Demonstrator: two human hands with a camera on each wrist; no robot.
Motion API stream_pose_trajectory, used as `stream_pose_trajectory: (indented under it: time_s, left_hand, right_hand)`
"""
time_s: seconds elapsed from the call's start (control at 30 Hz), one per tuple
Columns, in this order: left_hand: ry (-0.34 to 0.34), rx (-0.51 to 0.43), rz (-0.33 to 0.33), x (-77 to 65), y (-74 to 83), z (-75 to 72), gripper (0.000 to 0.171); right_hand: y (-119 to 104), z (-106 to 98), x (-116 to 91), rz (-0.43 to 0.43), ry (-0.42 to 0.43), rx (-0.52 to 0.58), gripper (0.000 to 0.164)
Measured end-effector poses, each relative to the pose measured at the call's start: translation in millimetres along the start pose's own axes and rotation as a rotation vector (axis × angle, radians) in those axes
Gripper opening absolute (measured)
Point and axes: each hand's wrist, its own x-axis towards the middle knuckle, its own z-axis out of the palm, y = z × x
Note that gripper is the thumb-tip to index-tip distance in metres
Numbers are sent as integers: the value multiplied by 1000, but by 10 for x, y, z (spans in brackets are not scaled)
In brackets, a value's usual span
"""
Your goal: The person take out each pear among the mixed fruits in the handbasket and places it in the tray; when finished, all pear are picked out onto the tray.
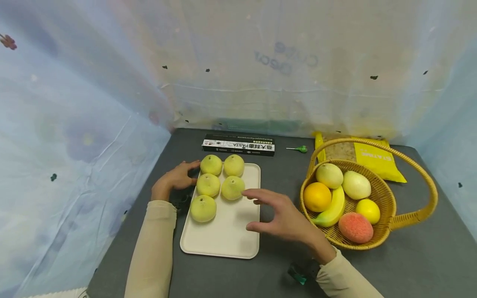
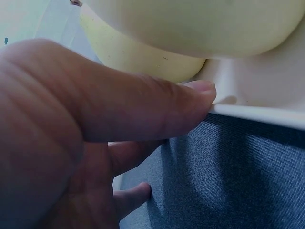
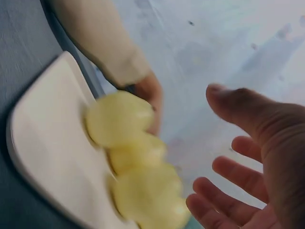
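Note:
Several round yellow-green fruits (image 1: 205,209), with dark marks on top, sit on a white rectangular tray (image 1: 234,236), filling its left column and part of the second. My left hand (image 1: 179,177) rests at the tray's left edge, fingers extended. In the left wrist view its thumb tip lies right at the tray rim (image 2: 257,113), beside a fruit (image 2: 143,55). Over the tray's right edge hovers my right hand (image 1: 285,215), its fingers and thumb spread apart with nothing between them. The right wrist view shows this hand (image 3: 248,176) apart from the fruits (image 3: 147,188).
A wicker basket (image 1: 389,203) with a tall handle stands right, holding an orange (image 1: 317,197), a banana (image 1: 333,209), a peach (image 1: 355,227) and other fruit. Behind lie a pasta box (image 1: 238,145), a green lollipop (image 1: 302,149) and a yellow bag (image 1: 376,159). Curtains enclose the dark table.

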Motion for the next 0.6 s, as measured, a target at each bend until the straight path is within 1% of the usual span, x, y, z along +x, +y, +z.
stream_pose_trajectory:
  time_s: [0.13,0.27,0.4,0.53,0.6]
  left_hand:
    - [1,3,1,0,2,-1,83]
    - [-1,-13,12,-3,-10,14,82]
    - [0,-22,17,-9,-9,16,82]
    - [5,-13,18,-11,0,2,82]
    - [4,-10,15,-9,3,-4,83]
  right_hand:
    - [10,-278,-214,25,57,-14,76]
    - [8,-548,-431,75,110,-53,76]
    - [-9,-818,-628,150,155,-47,77]
    - [-16,-1067,-768,176,198,-61,79]
    - [-15,-1179,-817,168,236,-105,81]
